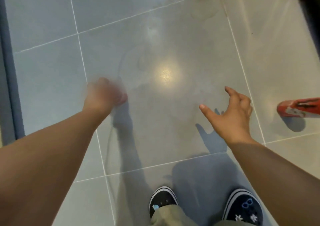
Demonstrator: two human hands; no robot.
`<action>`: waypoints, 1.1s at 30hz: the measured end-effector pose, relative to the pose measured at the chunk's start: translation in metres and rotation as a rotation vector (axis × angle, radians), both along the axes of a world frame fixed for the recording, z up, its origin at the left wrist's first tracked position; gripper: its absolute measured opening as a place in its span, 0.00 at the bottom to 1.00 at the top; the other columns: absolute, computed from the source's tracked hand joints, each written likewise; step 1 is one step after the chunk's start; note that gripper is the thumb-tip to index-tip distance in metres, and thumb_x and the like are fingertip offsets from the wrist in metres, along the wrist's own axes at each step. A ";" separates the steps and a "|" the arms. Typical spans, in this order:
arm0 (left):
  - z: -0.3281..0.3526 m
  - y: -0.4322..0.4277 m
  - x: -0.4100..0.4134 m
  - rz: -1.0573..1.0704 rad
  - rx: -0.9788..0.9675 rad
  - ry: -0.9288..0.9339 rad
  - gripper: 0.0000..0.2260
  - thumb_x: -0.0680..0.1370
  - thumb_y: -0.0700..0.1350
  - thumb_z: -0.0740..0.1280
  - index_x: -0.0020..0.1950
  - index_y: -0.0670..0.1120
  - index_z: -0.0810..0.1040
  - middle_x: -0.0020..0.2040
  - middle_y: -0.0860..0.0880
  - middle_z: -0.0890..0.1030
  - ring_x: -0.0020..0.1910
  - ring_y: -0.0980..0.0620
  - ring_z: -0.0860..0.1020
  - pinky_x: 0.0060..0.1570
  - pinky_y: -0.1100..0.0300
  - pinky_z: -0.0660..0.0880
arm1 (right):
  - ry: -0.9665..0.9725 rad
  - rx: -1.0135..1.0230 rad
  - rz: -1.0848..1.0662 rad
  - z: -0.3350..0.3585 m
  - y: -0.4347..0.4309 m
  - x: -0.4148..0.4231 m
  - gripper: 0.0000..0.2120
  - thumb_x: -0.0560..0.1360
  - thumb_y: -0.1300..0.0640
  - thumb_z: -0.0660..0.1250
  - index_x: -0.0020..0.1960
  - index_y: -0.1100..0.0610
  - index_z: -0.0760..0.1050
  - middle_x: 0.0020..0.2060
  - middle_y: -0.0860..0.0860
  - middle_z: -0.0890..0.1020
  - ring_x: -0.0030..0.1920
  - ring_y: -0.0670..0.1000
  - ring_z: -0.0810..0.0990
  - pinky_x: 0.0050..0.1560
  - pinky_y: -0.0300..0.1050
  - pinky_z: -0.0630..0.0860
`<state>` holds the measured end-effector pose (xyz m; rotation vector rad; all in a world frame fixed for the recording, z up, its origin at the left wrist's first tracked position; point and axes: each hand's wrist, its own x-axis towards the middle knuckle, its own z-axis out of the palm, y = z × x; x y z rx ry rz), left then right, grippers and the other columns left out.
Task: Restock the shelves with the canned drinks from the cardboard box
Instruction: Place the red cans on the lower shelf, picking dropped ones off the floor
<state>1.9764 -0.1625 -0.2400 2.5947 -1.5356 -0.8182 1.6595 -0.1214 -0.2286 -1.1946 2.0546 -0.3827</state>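
Left hand blurred, right hand spread — red can nearby

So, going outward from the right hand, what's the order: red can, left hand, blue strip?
1. red can, on the floor right of the right hand.
2. left hand, across to the left.
3. blue strip, far left edge.

Grey tiled floor, red can, black white-striped shoes.

Glossy grey tiled floor with pale grout lines, a bright light reflection at centre.
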 end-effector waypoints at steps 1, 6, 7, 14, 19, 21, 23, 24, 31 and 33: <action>0.003 0.000 -0.003 -0.018 0.016 -0.010 0.26 0.70 0.46 0.72 0.65 0.48 0.66 0.61 0.40 0.66 0.55 0.36 0.74 0.54 0.51 0.71 | -0.003 0.010 0.001 0.001 0.001 -0.002 0.38 0.67 0.42 0.72 0.71 0.48 0.60 0.68 0.53 0.61 0.70 0.55 0.57 0.71 0.52 0.58; 0.032 -0.001 -0.055 -0.148 0.029 0.047 0.24 0.68 0.50 0.74 0.61 0.51 0.70 0.53 0.47 0.64 0.46 0.43 0.73 0.53 0.54 0.72 | 0.104 0.063 -0.057 0.020 0.002 -0.028 0.36 0.67 0.42 0.71 0.71 0.49 0.61 0.69 0.54 0.62 0.71 0.56 0.55 0.70 0.53 0.55; 0.037 -0.002 -0.069 -0.180 0.022 0.080 0.23 0.69 0.48 0.74 0.62 0.51 0.71 0.53 0.47 0.63 0.46 0.44 0.73 0.54 0.55 0.72 | 0.143 0.073 -0.069 0.024 0.003 -0.036 0.35 0.67 0.42 0.70 0.70 0.49 0.62 0.70 0.54 0.61 0.71 0.57 0.54 0.70 0.54 0.54; 0.060 -0.012 -0.186 -0.386 -0.004 0.286 0.25 0.68 0.40 0.73 0.64 0.50 0.72 0.54 0.48 0.62 0.47 0.51 0.69 0.54 0.63 0.66 | 0.364 0.056 -0.109 0.038 0.001 -0.129 0.33 0.67 0.47 0.71 0.69 0.49 0.63 0.74 0.56 0.50 0.73 0.60 0.50 0.70 0.56 0.51; 0.054 -0.025 -0.258 -0.525 -0.012 0.342 0.27 0.68 0.42 0.74 0.65 0.53 0.70 0.54 0.49 0.63 0.46 0.49 0.71 0.52 0.62 0.68 | 0.410 0.161 -0.024 0.023 -0.011 -0.187 0.36 0.68 0.45 0.71 0.71 0.42 0.57 0.75 0.56 0.43 0.74 0.62 0.41 0.71 0.59 0.44; 0.049 -0.029 -0.281 -0.562 -0.031 0.355 0.30 0.67 0.43 0.74 0.67 0.53 0.68 0.54 0.49 0.64 0.47 0.51 0.69 0.53 0.62 0.67 | 0.412 0.229 0.017 0.016 -0.017 -0.203 0.37 0.69 0.44 0.70 0.71 0.40 0.54 0.75 0.56 0.41 0.74 0.63 0.39 0.72 0.60 0.44; 0.046 -0.031 -0.302 -0.576 -0.046 0.361 0.32 0.67 0.43 0.75 0.68 0.50 0.65 0.57 0.46 0.66 0.48 0.51 0.70 0.51 0.61 0.66 | 0.356 0.291 0.011 0.009 -0.022 -0.213 0.39 0.69 0.45 0.71 0.72 0.40 0.52 0.75 0.56 0.42 0.74 0.63 0.40 0.72 0.61 0.48; 0.045 -0.032 -0.311 -0.577 -0.053 0.362 0.32 0.67 0.43 0.75 0.67 0.48 0.65 0.60 0.44 0.68 0.49 0.50 0.71 0.50 0.61 0.67 | 0.300 0.316 -0.021 0.005 -0.024 -0.217 0.39 0.70 0.47 0.71 0.72 0.40 0.51 0.75 0.56 0.44 0.74 0.63 0.43 0.71 0.60 0.52; 0.043 -0.029 -0.343 -0.641 -0.054 0.352 0.26 0.65 0.45 0.76 0.59 0.44 0.70 0.57 0.44 0.71 0.53 0.44 0.74 0.50 0.58 0.69 | 0.169 0.259 -0.143 0.008 -0.022 -0.229 0.27 0.73 0.58 0.69 0.69 0.51 0.63 0.65 0.59 0.64 0.59 0.64 0.73 0.62 0.52 0.71; 0.054 -0.027 -0.346 -0.642 -0.042 0.361 0.25 0.65 0.43 0.75 0.59 0.45 0.70 0.57 0.44 0.71 0.53 0.43 0.74 0.51 0.58 0.70 | 0.165 0.247 -0.115 0.021 -0.020 -0.227 0.27 0.74 0.56 0.68 0.70 0.50 0.62 0.65 0.58 0.64 0.58 0.64 0.74 0.61 0.52 0.71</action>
